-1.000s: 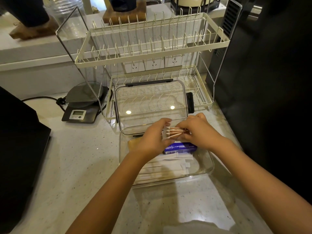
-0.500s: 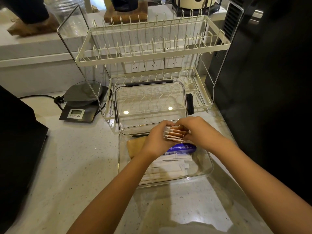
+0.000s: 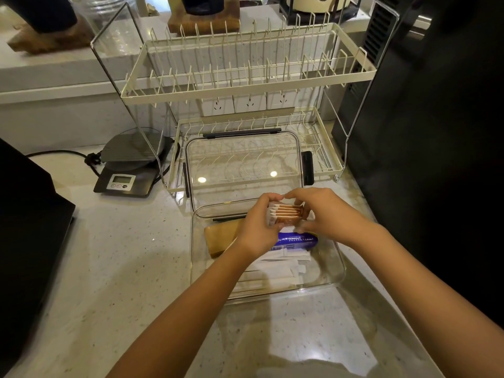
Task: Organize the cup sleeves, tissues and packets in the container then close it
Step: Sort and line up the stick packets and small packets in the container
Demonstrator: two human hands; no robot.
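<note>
Left of the grip, brown cup sleeves (image 3: 221, 237) already lie in the clear container (image 3: 334, 274). Between the left hand (image 3: 257, 227) and right hand (image 3: 326, 214), both pinching it, a stack of packets (image 3: 285, 214) hovers over a blue tissue pack (image 3: 298, 240) and white packets (image 3: 275, 270). Behind the grip the lid (image 3: 242, 165) leans open, so placing and closing seem left.

Head view, facing down, perhaps close

Clear glossy plastic container (image 3: 336, 271)
</note>
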